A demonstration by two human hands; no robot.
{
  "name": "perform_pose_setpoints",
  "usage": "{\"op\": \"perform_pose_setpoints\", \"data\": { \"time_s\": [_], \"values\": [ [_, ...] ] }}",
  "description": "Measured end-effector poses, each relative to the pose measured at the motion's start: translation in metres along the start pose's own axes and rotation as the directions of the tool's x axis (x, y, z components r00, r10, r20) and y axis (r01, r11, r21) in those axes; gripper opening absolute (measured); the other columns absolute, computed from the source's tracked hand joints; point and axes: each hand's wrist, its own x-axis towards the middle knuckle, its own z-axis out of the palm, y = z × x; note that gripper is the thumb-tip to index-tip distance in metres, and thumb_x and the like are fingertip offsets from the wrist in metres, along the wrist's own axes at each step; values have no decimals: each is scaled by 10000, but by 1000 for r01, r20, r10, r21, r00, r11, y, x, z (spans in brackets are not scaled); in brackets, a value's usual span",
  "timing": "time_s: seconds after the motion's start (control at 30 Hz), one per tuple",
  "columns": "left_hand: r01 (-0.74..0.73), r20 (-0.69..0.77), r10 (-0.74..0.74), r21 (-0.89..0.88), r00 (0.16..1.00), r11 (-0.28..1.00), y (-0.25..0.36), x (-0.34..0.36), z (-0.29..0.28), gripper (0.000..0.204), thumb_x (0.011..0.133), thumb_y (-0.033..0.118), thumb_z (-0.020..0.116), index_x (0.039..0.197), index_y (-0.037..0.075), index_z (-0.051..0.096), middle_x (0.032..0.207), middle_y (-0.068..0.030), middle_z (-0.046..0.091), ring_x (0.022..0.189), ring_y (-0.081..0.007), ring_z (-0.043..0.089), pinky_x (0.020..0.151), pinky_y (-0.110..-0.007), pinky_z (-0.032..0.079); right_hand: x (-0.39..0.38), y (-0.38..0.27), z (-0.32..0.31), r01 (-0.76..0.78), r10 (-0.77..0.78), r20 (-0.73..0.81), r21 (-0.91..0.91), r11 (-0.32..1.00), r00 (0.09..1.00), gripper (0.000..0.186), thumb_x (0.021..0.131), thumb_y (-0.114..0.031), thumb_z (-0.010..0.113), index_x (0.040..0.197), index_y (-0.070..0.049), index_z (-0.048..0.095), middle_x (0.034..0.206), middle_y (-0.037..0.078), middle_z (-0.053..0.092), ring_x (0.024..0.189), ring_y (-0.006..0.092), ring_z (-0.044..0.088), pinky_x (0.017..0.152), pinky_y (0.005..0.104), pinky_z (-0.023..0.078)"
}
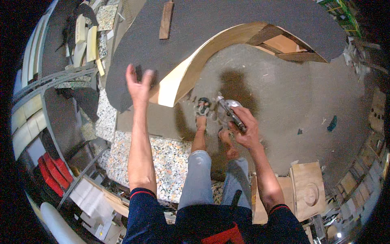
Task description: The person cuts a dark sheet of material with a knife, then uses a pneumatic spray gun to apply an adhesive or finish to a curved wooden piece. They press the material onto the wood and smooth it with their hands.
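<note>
In my right hand [248, 129] is what looks like a metal spray gun [230, 110], with a slim silver front end and a shiny rounded part at its side. My fingers wrap round its dark grip, over the floor near my feet. To the left, my raised left hand [140, 83] has its thumb and fingers apart and holds nothing. It is over the near left end of a large curved piece with a dark grey top [134, 53]. A pale bent wood side [191, 67] runs along the piece's inner curve; I cannot tell whether my hand touches the top.
A brown wood strip [166, 20] lies on the grey top. Speckled foam [150, 162] is at my left leg, with foam offcuts [92, 42] farther left. Plywood pieces [307, 191] lie right of my legs. A green ladder [343, 16] is at far right.
</note>
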Motion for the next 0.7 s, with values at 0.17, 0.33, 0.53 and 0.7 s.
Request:
{"op": "perform_pose_setpoints", "data": {
  "time_s": [0.17,0.33,0.53,0.7],
  "values": [
    [-491,367,331,710,869,504,1,-10,36,726,742,402,828,1349,121,547,1525,-158,417,1429,-409,337,1129,-690,201,25,11,12,24,-25,18,38,999,1000,562,765,-67,740,1307,-46,596,1218,203,648,1159,373,630,1002,417,484],
    [-621,469,407,614,783,488,5,12,28,337,757,324,818,928,70,678,1239,-160,636,1248,-369,525,1015,-576,380,37,8,31,92,-95,-92,-44,995,991,497,845,-144,728,1305,-24,583,1209,215,647,1132,394,634,975,424,494],
    [-339,244,254,427,936,838,22,48,11,223,858,224,749,939,25,689,773,-181,670,724,-287,672,666,-396,505,58,-4,54,-12,13,-105,10,1000,994,420,879,-141,728,1249,5,593,1137,202,671,1051,321,661,910,373,506],
    [-248,264,116,545,957,801,28,77,12,290,875,308,744,985,43,703,651,-126,607,583,-151,529,580,-332,449,73,-17,75,-79,84,-68,67,995,994,326,929,-161,702,1202,-14,602,1004,146,697,906,187,660,815,320,507]
  ]
}}
